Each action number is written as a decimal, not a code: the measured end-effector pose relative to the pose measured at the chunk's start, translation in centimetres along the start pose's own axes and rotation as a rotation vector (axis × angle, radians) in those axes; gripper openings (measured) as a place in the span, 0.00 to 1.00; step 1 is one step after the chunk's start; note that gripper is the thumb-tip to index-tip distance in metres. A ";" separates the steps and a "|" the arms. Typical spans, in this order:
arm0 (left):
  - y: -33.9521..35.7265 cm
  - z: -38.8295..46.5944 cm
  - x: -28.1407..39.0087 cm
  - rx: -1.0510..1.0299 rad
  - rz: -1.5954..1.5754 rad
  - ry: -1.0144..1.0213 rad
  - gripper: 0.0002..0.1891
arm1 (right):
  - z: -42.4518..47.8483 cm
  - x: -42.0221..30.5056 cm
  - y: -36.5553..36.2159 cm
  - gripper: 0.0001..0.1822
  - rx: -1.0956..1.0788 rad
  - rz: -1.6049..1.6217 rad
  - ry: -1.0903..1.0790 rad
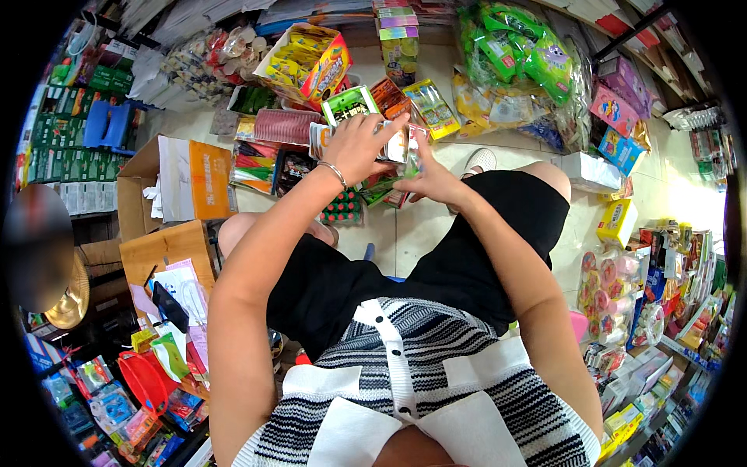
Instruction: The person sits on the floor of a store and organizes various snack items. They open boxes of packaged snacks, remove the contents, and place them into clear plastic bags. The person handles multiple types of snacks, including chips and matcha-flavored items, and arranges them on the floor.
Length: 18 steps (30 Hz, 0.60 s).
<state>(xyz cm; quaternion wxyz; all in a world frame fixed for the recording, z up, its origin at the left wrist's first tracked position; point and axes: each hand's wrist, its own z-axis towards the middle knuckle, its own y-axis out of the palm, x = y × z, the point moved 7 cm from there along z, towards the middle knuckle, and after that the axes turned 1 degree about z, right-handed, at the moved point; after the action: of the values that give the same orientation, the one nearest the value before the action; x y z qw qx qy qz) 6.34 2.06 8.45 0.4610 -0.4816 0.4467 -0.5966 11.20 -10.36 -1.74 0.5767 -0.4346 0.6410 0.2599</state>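
Note:
My left hand (357,143), with a silver bangle at the wrist, lies over a row of white packs with orange print (397,143). Its fingers reach over their far side, and the palm hides the middle of the row. To the right, my right hand (435,178) has thumb and fingers spread. Its fingertips are beside a red-and-white pack (415,135), its thumb near a green packet (382,188); whether it grips either is unclear. Just beyond are a green-and-black box (352,104), a brown-orange box (390,98) and a yellow pack (432,108).
An open display box of yellow sachets (341,64) stands beyond my hands. Bagged green goods (525,52) lie at the back right. At left are an open carton (195,178) and a wooden surface with papers (166,239). Boxed goods (618,222) stand at right, near stocked shelves.

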 end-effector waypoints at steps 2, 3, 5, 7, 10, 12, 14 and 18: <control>0.1 0.9 0.4 -0.025 0.019 -0.045 0.46 | -0.2 0.7 0.0 0.47 0.155 -0.206 -0.058; 0.3 0.9 0.2 -0.026 0.016 -0.046 0.45 | 0.0 1.1 0.3 0.37 0.146 -0.345 -0.038; 0.6 1.1 -0.5 -0.029 0.009 -0.047 0.43 | 0.5 2.1 0.8 0.19 0.129 -0.623 0.002; 0.1 1.0 -1.0 -0.051 -0.005 -0.064 0.42 | 0.1 0.7 0.7 0.04 0.183 -0.702 -0.079; -0.7 0.7 -2.4 -0.003 -0.084 -0.101 0.40 | -0.2 1.7 1.2 0.05 0.105 -1.024 -0.068; -1.8 0.6 -3.7 0.082 -0.102 -0.130 0.39 | -0.2 3.7 1.9 0.05 0.055 -1.154 -0.029; -3.0 0.3 -5.1 0.129 -0.252 -0.180 0.38 | -0.1 4.7 2.0 0.06 0.010 -1.192 -0.014; -5.4 -0.1 -9.1 0.164 -0.564 -0.389 0.39 | 0.3 8.7 -0.1 0.07 -0.031 -1.283 0.138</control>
<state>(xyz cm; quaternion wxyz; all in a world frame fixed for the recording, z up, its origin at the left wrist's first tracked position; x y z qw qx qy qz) 6.55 11.90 12.26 0.3919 -0.6521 0.1504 -0.6313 11.80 -12.37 -10.15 0.5685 -0.7556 0.2855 -0.1560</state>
